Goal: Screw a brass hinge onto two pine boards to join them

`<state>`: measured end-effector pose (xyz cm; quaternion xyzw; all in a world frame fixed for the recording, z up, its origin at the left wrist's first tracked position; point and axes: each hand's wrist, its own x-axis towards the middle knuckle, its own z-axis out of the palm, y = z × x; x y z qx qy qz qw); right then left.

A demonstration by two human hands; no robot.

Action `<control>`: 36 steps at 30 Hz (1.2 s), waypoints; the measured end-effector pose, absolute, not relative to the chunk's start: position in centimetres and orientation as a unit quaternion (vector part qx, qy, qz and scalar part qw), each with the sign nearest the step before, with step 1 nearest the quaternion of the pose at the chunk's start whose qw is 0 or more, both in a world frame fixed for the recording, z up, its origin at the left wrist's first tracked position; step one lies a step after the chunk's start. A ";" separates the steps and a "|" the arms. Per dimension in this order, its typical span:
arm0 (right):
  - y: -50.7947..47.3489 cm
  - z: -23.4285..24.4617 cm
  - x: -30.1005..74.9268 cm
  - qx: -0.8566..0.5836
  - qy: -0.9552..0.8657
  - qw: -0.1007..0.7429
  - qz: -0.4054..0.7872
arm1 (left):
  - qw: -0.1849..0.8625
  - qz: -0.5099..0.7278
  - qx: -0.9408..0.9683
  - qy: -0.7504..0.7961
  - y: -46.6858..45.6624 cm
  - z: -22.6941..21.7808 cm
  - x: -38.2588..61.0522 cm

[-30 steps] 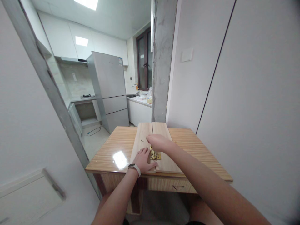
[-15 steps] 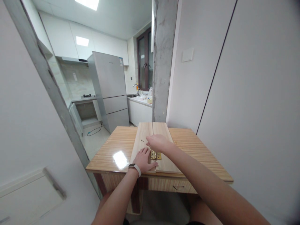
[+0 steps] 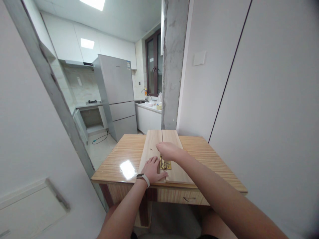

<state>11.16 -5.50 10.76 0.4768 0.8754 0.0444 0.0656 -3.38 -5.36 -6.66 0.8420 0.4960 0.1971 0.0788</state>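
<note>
Two pale wooden boards, a left one [image 3: 153, 137] and a right one [image 3: 178, 177], lie side by side with a narrow seam between them. Across the seam near the front sits a brass hinge [image 3: 168, 165]. My left hand [image 3: 152, 169] rests with fingers spread on the boards, its thumb reaching over the seam just in front of the hinge. My right hand [image 3: 169, 151] is curled closed right above the hinge's far part; whatever its fingers hold is hidden behind the hand. A small dark screw [image 3: 151, 149] lies on the left board.
The boards lie on a wood-grain table [image 3: 211, 162] with a drawer handle [image 3: 189, 199] in front. A grey pillar [image 3: 171, 66] and white wall panels stand close behind and to the right. Farther back are a fridge [image 3: 119, 83] and a sink counter [image 3: 149, 116].
My right hand has turned at the wrist, its fingertips now tucked lower and out of sight. My left hand stays where it was.
</note>
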 end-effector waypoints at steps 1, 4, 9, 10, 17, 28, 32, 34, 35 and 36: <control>-5.4 10.8 11.2 0.471 0.878 0.062 0.055 | 0.078 0.197 0.842 0.497 -5.3 -6.7 -3.4; -5.2 10.7 11.4 0.457 0.886 0.045 0.072 | 0.079 0.194 0.841 0.500 -5.2 -6.9 -3.4; -5.0 10.6 11.4 0.453 0.887 0.049 0.073 | 0.078 0.193 0.842 0.498 -5.2 -7.0 -3.5; -5.0 10.5 11.4 0.454 0.887 0.052 0.073 | 0.078 0.193 0.842 0.498 -5.2 -6.9 -3.5; -4.7 10.0 11.2 0.475 0.874 0.058 0.079 | 0.080 0.194 0.842 0.498 -5.5 -6.4 -3.4; -5.4 10.3 11.4 0.433 0.899 0.042 0.038 | 0.101 0.176 0.839 0.505 -6.0 -5.6 -3.3; -5.6 11.0 11.2 0.436 0.897 0.049 0.049 | 0.098 0.177 0.840 0.503 -5.9 -5.8 -3.3; -5.6 11.2 11.2 0.438 0.896 0.042 0.058 | 0.092 0.181 0.840 0.503 -5.7 -6.1 -3.3; -5.6 11.2 11.2 0.441 0.895 0.041 0.061 | 0.089 0.183 0.840 0.504 -5.7 -6.2 -3.3; -5.5 11.1 11.3 0.445 0.892 0.041 0.062 | 0.085 0.186 0.840 0.503 -5.6 -6.3 -3.3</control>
